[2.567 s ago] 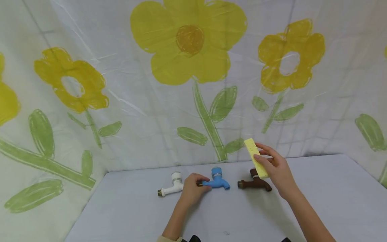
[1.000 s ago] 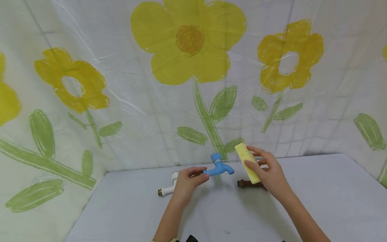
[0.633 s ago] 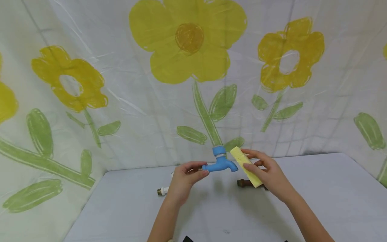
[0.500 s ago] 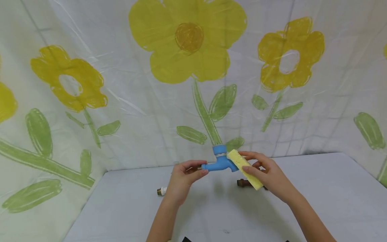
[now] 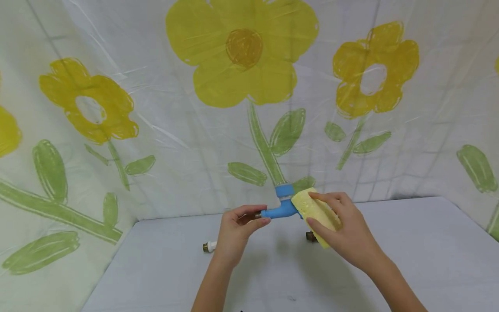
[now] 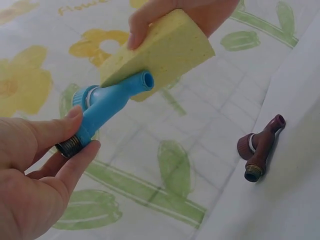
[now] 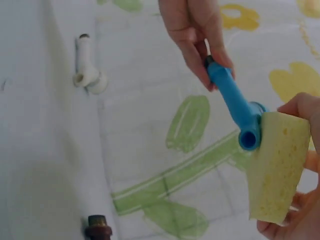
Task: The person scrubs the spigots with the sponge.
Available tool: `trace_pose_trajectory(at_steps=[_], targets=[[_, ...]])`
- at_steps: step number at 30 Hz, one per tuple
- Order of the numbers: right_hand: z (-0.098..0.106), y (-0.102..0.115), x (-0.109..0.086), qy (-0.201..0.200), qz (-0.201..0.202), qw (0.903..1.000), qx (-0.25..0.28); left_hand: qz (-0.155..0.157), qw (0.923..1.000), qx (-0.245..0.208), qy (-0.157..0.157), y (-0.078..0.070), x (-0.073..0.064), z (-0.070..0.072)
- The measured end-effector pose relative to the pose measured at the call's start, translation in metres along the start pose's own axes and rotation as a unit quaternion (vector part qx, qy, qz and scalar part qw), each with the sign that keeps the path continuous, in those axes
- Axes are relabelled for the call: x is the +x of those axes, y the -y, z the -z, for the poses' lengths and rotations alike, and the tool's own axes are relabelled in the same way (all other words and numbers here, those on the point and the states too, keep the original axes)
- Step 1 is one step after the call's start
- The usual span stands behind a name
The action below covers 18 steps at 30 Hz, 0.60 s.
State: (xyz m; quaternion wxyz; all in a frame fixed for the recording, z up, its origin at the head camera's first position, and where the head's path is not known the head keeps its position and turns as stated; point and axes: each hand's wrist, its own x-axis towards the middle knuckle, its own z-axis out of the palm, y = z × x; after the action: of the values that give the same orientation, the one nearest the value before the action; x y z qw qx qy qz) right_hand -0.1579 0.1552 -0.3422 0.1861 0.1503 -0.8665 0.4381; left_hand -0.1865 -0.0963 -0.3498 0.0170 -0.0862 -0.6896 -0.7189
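Observation:
My left hand (image 5: 235, 236) pinches a blue tap (image 5: 281, 209) by its threaded inlet end, holding it up above the table with its knob upward. Thumb and fingertips sit at the dark thread, as the left wrist view shows. My right hand (image 5: 348, 229) grips a yellow sponge (image 5: 317, 214), thumb on the near side and fingers on the far side. The sponge lies against the spout side of the blue tap (image 6: 112, 102), covering the spout in the head view. In the right wrist view the spout's round mouth (image 7: 248, 139) shows beside the sponge (image 7: 280, 170).
A white tap (image 7: 87, 67) lies on the table (image 5: 156, 268) to the left, mostly behind my left hand in the head view. On the right a brown tap (image 6: 264, 147) lies partly behind the sponge. A flower-printed sheet (image 5: 187, 173) hangs behind the table.
My left hand has lifted the blue tap off the table and brought it toward me. My right hand has moved the sponge left, from beside the tap to against its spout side.

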Motion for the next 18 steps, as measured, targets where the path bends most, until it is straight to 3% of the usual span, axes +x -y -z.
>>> trace_pose_trajectory(at_steps=[5, 11, 14, 18], targets=[[-0.016, 0.006, -0.003, -0.077, 0.062, 0.9943, -0.041, -0.006, 0.9999, -0.005, -0.013, -0.001, -0.001, -0.002], [-0.019, 0.004, -0.001, -0.156, 0.117, 0.9737, -0.117, 0.005, 0.9995, -0.023, -0.02, -0.002, -0.001, -0.005], [-0.023, 0.004, -0.002, -0.175, 0.13, 0.9678, -0.126, 0.006, 0.9996, -0.023, -0.017, -0.001, -0.001, -0.006], [-0.032, 0.005, -0.004, -0.168, 0.176, 0.9599, -0.14, 0.002, 0.9996, -0.022, -0.016, 0.002, -0.001, -0.006]])
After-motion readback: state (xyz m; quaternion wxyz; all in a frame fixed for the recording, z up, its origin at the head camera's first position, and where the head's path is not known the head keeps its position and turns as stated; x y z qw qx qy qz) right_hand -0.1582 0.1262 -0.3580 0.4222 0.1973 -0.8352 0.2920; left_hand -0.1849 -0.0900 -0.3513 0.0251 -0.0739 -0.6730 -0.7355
